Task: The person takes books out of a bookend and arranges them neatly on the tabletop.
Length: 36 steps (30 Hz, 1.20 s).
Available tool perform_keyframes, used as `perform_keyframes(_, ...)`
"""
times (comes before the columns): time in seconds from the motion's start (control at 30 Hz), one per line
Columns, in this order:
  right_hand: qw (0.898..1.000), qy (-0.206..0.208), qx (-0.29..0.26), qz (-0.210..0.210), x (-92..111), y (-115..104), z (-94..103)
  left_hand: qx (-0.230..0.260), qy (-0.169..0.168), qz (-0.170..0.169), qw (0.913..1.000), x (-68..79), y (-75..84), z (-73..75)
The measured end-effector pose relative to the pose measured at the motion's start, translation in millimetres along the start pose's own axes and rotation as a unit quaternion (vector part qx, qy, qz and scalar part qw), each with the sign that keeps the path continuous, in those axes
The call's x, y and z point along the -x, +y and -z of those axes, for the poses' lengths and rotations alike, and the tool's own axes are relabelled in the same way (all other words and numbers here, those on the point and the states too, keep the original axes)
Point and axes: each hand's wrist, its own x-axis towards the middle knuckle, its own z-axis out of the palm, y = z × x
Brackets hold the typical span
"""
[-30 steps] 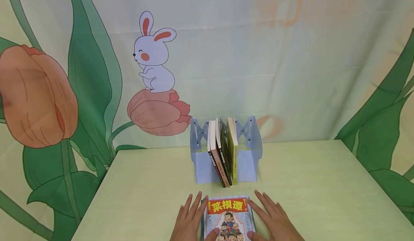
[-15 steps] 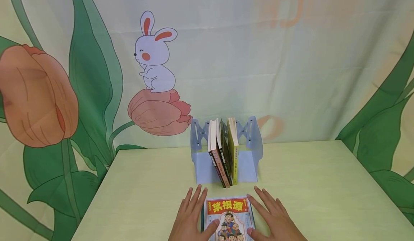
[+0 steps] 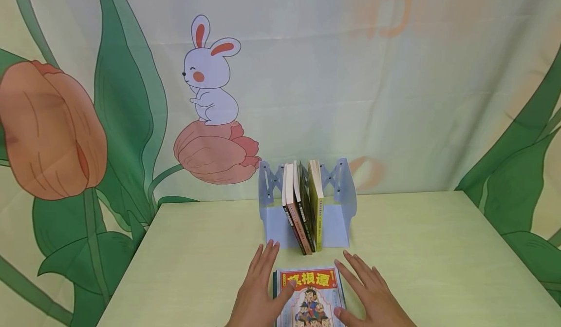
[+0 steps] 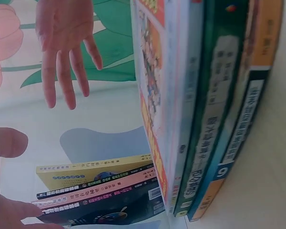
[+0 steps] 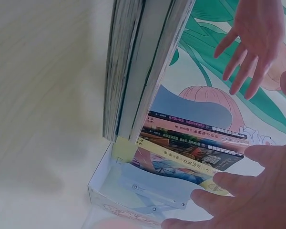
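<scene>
A stack of books (image 3: 308,295) lies flat at the front of the table, its top cover blue and red with yellow lettering and cartoon figures. In the left wrist view, green and orange-blue spines (image 4: 207,114) show beneath the top one. My left hand (image 3: 259,288) is over the stack's left side, fingers spread, thumb overlapping the title. Over the right side is my right hand (image 3: 372,295), fingers also extended and apart. Neither hand grips anything; both wrist views show the palms raised above the top cover.
Behind the stack stands a pale blue bookend rack (image 3: 335,224). Several upright books (image 3: 302,210) lean in it, a yellow-spined one (image 3: 319,220) at their right. A curtain (image 3: 394,98) printed with a rabbit and tulips hangs at the table's (image 3: 197,249) far edge.
My left hand has moved forward, its thumb shifting up from the cover's picture onto the title. The right hand has moved slightly forward. The books have stayed in place.
</scene>
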Motion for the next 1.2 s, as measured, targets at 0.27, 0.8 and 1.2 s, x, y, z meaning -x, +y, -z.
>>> perform_keyframes(0.27, 1.0, 0.015, -0.003, 0.015, 0, -1, 1.5, 0.026, 0.013, 0.005, 0.9996, -8.2, 3.2, -0.8)
perform_keyframes(0.8, 0.999, 0.032, -0.024, 0.025, 0, -3, 4.0, 0.077, 0.053, -0.006, 0.9956, -26.4, 4.3, -0.8)
perform_keyframes(1.2, 0.997, 0.045, -0.045, 0.044, -1, -3, 4.2, 0.153, 0.062, -0.014, 0.9862, -42.9, 9.8, -0.8)
